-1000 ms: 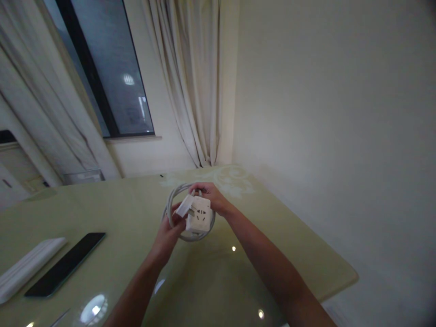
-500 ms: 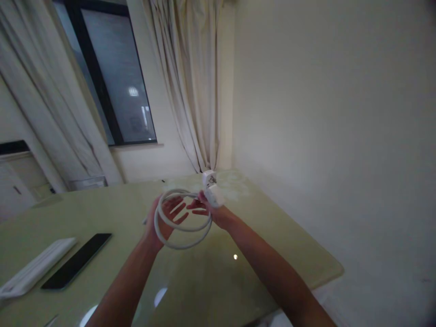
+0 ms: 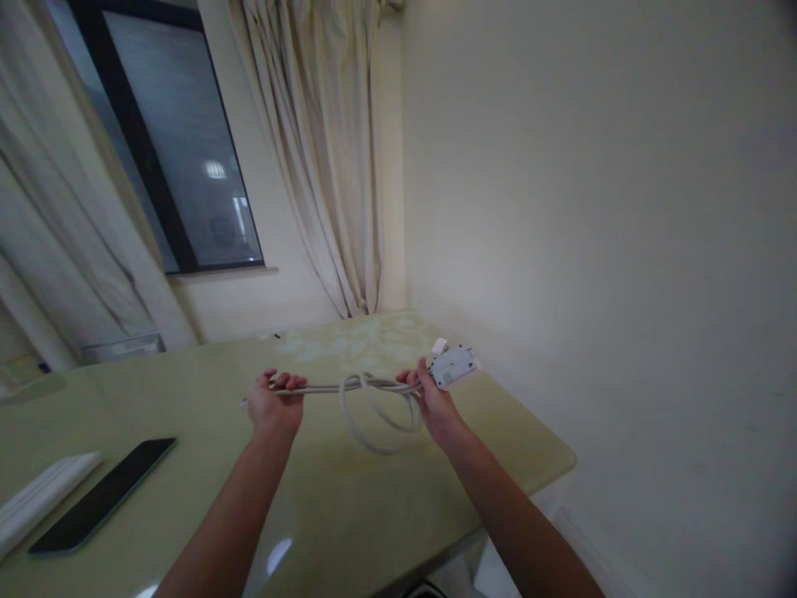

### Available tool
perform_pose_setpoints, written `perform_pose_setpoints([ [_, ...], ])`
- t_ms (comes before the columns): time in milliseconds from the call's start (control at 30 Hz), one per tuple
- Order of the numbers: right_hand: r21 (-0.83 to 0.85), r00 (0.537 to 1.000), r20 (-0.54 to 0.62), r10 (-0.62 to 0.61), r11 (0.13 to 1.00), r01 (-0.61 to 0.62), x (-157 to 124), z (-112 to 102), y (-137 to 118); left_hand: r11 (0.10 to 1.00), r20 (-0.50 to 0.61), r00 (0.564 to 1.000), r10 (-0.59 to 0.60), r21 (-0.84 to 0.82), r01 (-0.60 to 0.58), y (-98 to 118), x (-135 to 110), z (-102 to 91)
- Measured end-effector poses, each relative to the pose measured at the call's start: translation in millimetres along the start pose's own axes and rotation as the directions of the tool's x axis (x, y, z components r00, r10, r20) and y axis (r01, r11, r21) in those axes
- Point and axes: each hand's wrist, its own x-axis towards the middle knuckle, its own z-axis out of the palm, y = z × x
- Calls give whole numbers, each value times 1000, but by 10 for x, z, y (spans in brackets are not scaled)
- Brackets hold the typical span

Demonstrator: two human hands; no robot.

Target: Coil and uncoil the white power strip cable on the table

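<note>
A white power cable (image 3: 320,389) is stretched between my two hands above the table, with a loose loop hanging from its middle. My left hand (image 3: 276,400) is closed round the doubled cable, and a short end pokes out on its left. Fingers wrapped, my right hand (image 3: 432,400) grips the other side of the cable. Just beyond that hand a flat white power strip (image 3: 453,366) shows its screwed underside, with a small white block (image 3: 439,345) beside it. Whether the right fingers also touch the strip is hard to see.
On the left of the pale green table (image 3: 336,523) lie a dark flat bar (image 3: 105,497) and a long white object (image 3: 43,498). A small dark item (image 3: 277,335) lies at the back. The wall (image 3: 591,232) runs along the right; curtains (image 3: 317,166) hang behind.
My hands have moved apart, pulling the coiled cable into a straight stretch with a smaller loop. My left hand has closed on it. The power strip has turned and shifted right.
</note>
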Motion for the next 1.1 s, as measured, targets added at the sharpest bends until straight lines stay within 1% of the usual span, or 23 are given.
perform_pose_setpoints([
  [67,-26,999,-26,-46,999,45,-35,-105,-79,998,-37,999,40,42,-38,88,65,-51],
  [133,-79,995,-32,-95,993,93,-43,-147,-123,992,-52,995,90,96,-85,147,106,-88],
  [200,-156,989,-34,-144,978,137,-14,-140,-117,979,-26,989,146,150,-141,176,113,-132],
  [300,-262,989,-49,-137,958,120,126,-79,-16,944,61,975,213,246,-221,194,70,-269],
  [367,-349,988,-89,-124,933,86,286,-1,106,910,117,965,235,322,-261,193,31,-427],
  [467,-483,976,-152,-157,873,65,576,195,352,859,175,953,249,415,-301,134,-1,-720],
  [533,-549,969,-164,-187,833,68,754,378,542,808,216,952,217,507,-299,41,11,-895],
  [600,-627,965,-145,-219,775,81,893,583,736,751,221,967,129,615,-240,-80,49,-1014],
  [667,-711,967,-85,-241,694,111,995,796,919,749,175,984,27,648,-136,-198,105,-1073],
  [700,-751,969,-40,-246,647,133,1037,902,1004,765,146,989,-7,637,-89,-246,134,-1084],
  [767,-814,969,69,-238,548,192,1119,1111,1163,793,109,993,-32,607,-41,-308,183,-1093],
  [867,-859,957,229,-177,425,285,1248,1397,1369,773,101,995,23,630,-82,-321,218,-1110],
  [967,-863,930,357,-88,351,364,1383,1584,1521,717,113,990,82,683,-137,-272,218,-1147],
  [1033,-843,897,442,-24,330,424,1469,1617,1570,691,102,988,112,706,-151,-230,211,-1172],
  [1100,-805,848,528,36,338,487,1549,1569,1567,660,90,985,148,732,-166,-195,203,-1189],
])
